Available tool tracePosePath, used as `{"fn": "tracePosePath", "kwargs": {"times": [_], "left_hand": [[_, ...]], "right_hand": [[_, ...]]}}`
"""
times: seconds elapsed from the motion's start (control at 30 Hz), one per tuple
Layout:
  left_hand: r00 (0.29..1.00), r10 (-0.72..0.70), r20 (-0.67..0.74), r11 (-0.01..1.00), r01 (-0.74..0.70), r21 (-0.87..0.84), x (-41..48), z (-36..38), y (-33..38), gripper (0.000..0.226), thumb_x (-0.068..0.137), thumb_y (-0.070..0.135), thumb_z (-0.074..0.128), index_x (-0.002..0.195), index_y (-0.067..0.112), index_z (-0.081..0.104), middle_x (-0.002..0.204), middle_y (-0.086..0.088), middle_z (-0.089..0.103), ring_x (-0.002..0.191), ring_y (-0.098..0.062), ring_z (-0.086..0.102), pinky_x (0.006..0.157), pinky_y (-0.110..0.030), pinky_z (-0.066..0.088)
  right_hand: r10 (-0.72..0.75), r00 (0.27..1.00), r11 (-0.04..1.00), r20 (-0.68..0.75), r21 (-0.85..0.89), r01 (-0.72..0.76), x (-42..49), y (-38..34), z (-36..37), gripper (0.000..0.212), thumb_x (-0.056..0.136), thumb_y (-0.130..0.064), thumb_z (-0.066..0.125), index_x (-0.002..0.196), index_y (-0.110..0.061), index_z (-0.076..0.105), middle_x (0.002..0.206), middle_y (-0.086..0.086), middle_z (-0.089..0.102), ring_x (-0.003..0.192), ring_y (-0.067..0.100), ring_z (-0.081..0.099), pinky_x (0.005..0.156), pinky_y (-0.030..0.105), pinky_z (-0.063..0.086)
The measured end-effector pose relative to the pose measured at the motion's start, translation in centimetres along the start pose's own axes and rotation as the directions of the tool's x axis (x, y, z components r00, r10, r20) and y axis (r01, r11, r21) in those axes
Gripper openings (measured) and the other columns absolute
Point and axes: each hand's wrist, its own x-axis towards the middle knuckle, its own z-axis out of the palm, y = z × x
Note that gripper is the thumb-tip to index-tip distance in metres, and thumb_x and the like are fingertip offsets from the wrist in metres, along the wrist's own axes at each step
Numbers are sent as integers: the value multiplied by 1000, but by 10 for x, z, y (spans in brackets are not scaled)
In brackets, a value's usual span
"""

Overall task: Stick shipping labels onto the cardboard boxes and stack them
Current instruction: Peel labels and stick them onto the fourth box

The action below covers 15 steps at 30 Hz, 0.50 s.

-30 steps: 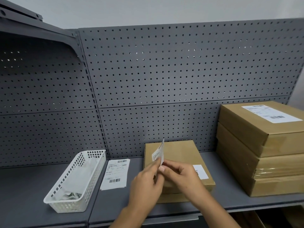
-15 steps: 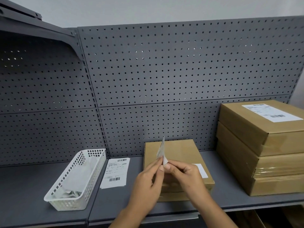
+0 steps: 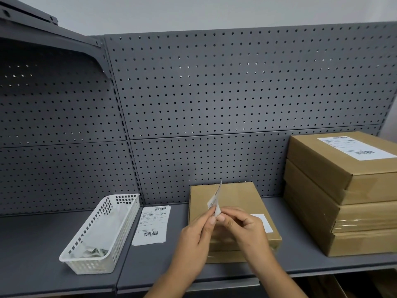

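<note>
A shipping label (image 3: 216, 200) stands on edge above the flat cardboard box (image 3: 236, 196) at the shelf's middle. My left hand (image 3: 196, 239) and my right hand (image 3: 245, 231) both pinch its lower corner, fingertips touching, where the backing seems to split from the label. The box carries a small white sticker (image 3: 265, 222) near its right edge and lies on another box (image 3: 223, 255). At the right stands a stack of three boxes (image 3: 343, 211); the top one bears a stuck label (image 3: 354, 147). A spare label (image 3: 153, 224) lies flat on the shelf.
A white plastic basket (image 3: 120, 214) holding crumpled paper sits left of the spare label. The grey shelf (image 3: 32, 244) runs along a perforated back panel (image 3: 214, 93). An upper shelf bracket (image 3: 51, 39) overhangs at the top left.
The label has turned more edge-on in my fingers, and both hands have shifted slightly. The boxes, the basket and the spare label have stayed put.
</note>
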Motion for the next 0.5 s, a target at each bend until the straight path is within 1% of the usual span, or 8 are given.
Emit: {"fn": "tracePosePath", "kwargs": {"times": [0.13, 0.2, 0.3, 0.4, 0.5], "left_hand": [[1000, 11, 30, 1000, -11, -1, -2, 1, -2, 35, 107, 31, 51, 139, 35, 63, 131, 29, 67, 125, 13, 57, 103, -8, 43], [999, 8, 35, 1000, -8, -1, -2, 1, -3, 36, 107, 31, 51, 141, 32, 63, 132, 25, 68, 125, 12, 58, 104, -10, 44], [999, 13, 39, 1000, -13, 12, -2, 1, -2, 36, 107, 32, 49, 141, 33, 62, 131, 25, 68, 123, 13, 58, 103, -10, 45], [999, 20, 50, 1000, -20, 2, -3, 0, 2, 34, 108, 30, 49, 138, 36, 64, 126, 31, 69, 121, 12, 60, 97, -5, 43], [998, 25, 58, 1000, -25, 1, -2, -1, 4, 31, 108, 29, 49, 133, 42, 64, 124, 35, 68, 120, 10, 61, 96, -5, 43]], "right_hand": [[-24, 999, 1000, -44, 17, 24, 0, 1, -1, 18, 86, -9, 77, 103, -13, 82, 109, 1, 77, 108, 17, 71, 95, 30, 57], [-24, 999, 1000, -40, 19, 24, 1, 2, -1, 19, 85, -10, 77, 103, -14, 83, 110, 0, 77, 109, 17, 71, 96, 30, 57], [-20, 999, 1000, -43, 17, 21, 0, 3, -2, 19, 85, -11, 77, 103, -13, 83, 110, 0, 77, 109, 18, 71, 97, 34, 58], [-15, 999, 1000, -52, 25, 16, -1, 3, -2, 19, 85, -12, 77, 103, -13, 83, 109, 1, 77, 109, 19, 71, 97, 37, 58], [-8, 998, 999, -61, 31, 10, 0, 5, -2, 19, 84, -13, 77, 102, -15, 83, 109, 1, 77, 109, 20, 72, 96, 39, 59]]}}
